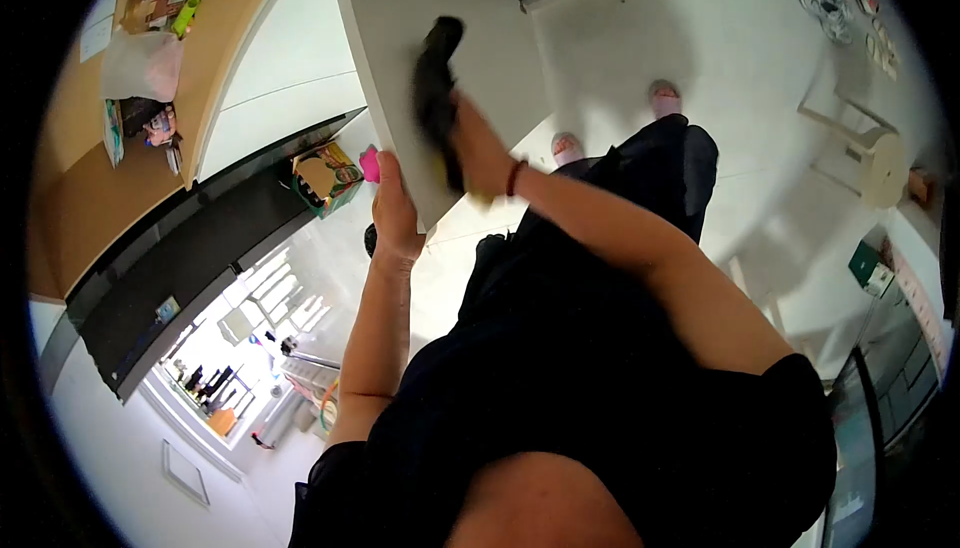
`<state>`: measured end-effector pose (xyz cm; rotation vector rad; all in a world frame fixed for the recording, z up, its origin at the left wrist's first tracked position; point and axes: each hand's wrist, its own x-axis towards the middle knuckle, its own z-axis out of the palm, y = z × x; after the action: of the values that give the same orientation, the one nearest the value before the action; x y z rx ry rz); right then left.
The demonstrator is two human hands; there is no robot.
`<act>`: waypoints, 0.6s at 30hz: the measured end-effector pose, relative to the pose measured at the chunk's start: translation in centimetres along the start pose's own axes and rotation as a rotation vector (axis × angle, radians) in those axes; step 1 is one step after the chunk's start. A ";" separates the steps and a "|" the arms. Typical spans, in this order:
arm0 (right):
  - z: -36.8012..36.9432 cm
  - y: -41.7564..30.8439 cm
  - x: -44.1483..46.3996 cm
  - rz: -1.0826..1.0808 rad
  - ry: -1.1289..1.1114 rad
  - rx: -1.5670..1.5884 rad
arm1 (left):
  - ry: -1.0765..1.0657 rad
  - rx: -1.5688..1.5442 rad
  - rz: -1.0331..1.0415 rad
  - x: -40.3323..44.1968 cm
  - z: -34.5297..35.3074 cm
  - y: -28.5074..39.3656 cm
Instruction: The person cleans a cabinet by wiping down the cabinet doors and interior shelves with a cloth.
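Note:
A pale flat panel [500, 63], with a small metal fitting at its top, stands in the upper middle of the head view. My left hand [397, 210] grips the panel's lower left edge, its thumb upright beside a small pink object [370, 164]. The other fingers are partly hidden. My right hand [482, 153] is closed around a long dark object [435, 88] with a yellow part near its lower end, over the panel's face. Motion blurs this object and the hand, so I cannot make out what it is.
Wooden shelves [150, 180] with packets and a bag are at upper left. Beside the panel, a green and yellow box [325, 180] rests near a dark surface [215, 238]. A cream stool [884, 168] and shoes [825, 3] are at right. My slippered feet show on the floor.

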<state>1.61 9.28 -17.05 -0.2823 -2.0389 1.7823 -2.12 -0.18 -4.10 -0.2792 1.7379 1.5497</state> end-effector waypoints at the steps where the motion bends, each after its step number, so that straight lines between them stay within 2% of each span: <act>1: 0.1 2.8 1.4 0.262 0.025 0.207 | 0.060 0.029 -0.017 0.0 -0.2 0.2; 3: -0.4 6.6 1.4 0.055 0.074 -0.202 | 0.106 0.132 0.032 0.3 -0.8 0.0; 4: -0.3 5.6 0.3 0.339 -0.035 -0.222 | 0.117 0.175 0.062 0.8 -1.0 0.0; 6: 3.5 6.7 -3.0 0.065 0.266 -0.258 | 0.120 0.147 0.048 1.1 -1.3 -0.5; 7: 2.7 2.7 -4.1 0.143 0.217 -0.077 | 0.134 0.135 0.048 1.0 -0.7 -0.4; 8: 0.4 -0.9 -3.7 0.146 0.059 0.045 | 0.154 0.122 0.049 0.9 -0.2 -0.4; 10: -1.1 -2.9 -2.0 -0.049 -0.005 -0.021 | 0.096 0.075 0.096 1.0 -0.4 -0.6; 12: -1.1 -0.9 2.1 -0.107 0.100 -0.103 | 0.040 0.127 0.145 1.2 -1.4 -0.8; 13: -2.3 -1.0 4.6 -0.028 0.068 -0.103 | 0.000 0.181 0.128 1.0 -1.4 -0.5; 14: -2.9 -0.7 6.0 -0.047 0.089 -0.099 | 0.125 0.175 0.109 0.6 -0.2 -0.2; 16: -2.7 -1.2 4.9 -0.022 0.025 -0.168 | 0.163 0.179 0.105 0.6 0.3 -0.1; 18: -3.0 -2.7 0.6 0.007 -0.146 -0.193 | 0.098 0.149 0.113 0.8 -0.1 -0.2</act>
<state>2.72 11.81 -14.04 -0.2210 -2.3203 1.6559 -2.54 -0.05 -4.82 -0.1878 1.9648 1.4981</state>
